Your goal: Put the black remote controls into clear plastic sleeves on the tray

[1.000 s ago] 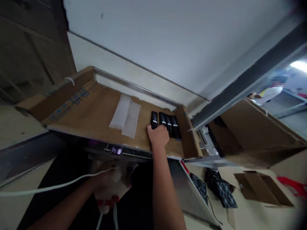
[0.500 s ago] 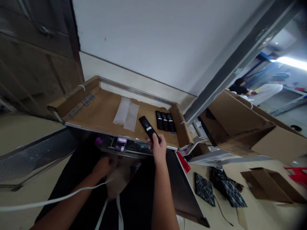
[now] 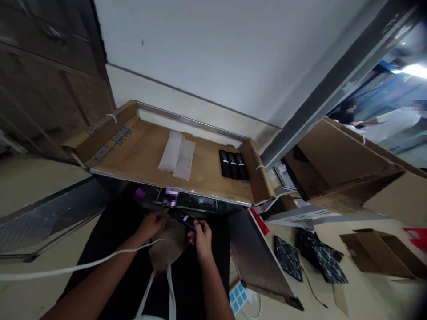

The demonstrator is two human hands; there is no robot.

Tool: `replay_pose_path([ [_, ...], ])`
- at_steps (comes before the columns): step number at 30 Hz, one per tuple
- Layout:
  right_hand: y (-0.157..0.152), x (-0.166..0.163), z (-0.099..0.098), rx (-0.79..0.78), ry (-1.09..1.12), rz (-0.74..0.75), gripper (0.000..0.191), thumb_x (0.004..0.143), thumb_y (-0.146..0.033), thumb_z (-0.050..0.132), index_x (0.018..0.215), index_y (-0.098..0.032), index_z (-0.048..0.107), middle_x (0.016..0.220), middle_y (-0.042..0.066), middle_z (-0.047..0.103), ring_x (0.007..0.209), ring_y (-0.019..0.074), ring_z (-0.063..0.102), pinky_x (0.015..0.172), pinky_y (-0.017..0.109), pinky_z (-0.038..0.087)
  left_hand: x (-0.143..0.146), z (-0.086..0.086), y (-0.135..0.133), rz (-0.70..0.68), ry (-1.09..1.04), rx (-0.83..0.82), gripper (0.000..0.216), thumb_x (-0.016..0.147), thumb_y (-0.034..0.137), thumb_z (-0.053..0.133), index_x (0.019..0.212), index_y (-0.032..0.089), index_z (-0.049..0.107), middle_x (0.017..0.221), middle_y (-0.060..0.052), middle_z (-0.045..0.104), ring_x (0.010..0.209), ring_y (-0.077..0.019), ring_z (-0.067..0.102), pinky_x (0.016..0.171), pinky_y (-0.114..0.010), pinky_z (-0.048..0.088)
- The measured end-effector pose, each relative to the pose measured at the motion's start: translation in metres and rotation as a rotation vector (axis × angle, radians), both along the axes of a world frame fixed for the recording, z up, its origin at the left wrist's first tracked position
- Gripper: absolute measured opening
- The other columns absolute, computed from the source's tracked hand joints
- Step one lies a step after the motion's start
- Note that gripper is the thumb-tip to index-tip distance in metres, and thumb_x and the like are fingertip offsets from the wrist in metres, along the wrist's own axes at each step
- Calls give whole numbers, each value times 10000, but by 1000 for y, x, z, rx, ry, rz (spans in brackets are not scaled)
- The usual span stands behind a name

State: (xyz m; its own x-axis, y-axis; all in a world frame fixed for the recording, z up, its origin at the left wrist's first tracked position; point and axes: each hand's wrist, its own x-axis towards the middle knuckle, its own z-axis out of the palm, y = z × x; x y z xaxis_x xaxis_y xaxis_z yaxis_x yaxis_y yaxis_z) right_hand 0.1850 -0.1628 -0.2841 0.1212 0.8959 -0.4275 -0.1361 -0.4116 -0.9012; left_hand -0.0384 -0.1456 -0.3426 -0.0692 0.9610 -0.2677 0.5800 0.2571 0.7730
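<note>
- Broadly, my head view is filled at the top by a smooth white wall panel (image 3: 193, 58).
- Below it I see a bench (image 3: 143, 151) lined with brown cardboard, its cardboard sides turned up at both ends.
- To the right stands a large open brown cardboard box (image 3: 340, 160), apart from both hands.
- I see the left hand (image 3: 150, 227) low in front of the bench, fingers curled, near the far end of the handset in the other hand; whether it grips or touches anything, I cannot tell.
- I have the right hand (image 3: 203, 238) closed around the near end of one black oblong plastic handset (image 3: 179, 216) with a white label, held tilted below the bench's front edge.
- Two thin, flat white sleeves (image 3: 184, 162) overlap near the bench's middle, with no hand on them.
- Three more black handsets (image 3: 232, 164), white-labelled, lie side by side at the bench's right end.
- My count, then, is one handset in hand and three set down; I judge the held one to be mid-handling, and cannot tell whether the row is finished or waiting.
</note>
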Motion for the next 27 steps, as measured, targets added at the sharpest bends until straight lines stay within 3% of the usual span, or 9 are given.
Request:
replay_pose_path([
  [11,-10,-6,-18,100,-189,103,555,759,-724,669,880,-204,517,489,-39,597,344,97,469,346,184,340,0,14,3,15,54,-80,271,948,161,507,1028,125,764,1079,-118,777,1009,-244,732,852,-286,507],
  [20,-15,-5,-18,173,-216,196,462,818,-652,659,859,-211,528,481,-62,553,368,101,471,369,188,344,-3,4,5,-35,124,-51,296,995,207,478,1071,140,756,1155,-124,761,1105,-254,707,945,-312,489],
  [27,-18,-3,-22,211,-264,247,419,851,-615,651,850,-209,548,529,-53,575,415,106,515,411,194,385,-2,11,3,-84,183,-28,351,1033,261,423,1085,138,748,1185,-157,744,1113,-275,701,984,-353,473],
])
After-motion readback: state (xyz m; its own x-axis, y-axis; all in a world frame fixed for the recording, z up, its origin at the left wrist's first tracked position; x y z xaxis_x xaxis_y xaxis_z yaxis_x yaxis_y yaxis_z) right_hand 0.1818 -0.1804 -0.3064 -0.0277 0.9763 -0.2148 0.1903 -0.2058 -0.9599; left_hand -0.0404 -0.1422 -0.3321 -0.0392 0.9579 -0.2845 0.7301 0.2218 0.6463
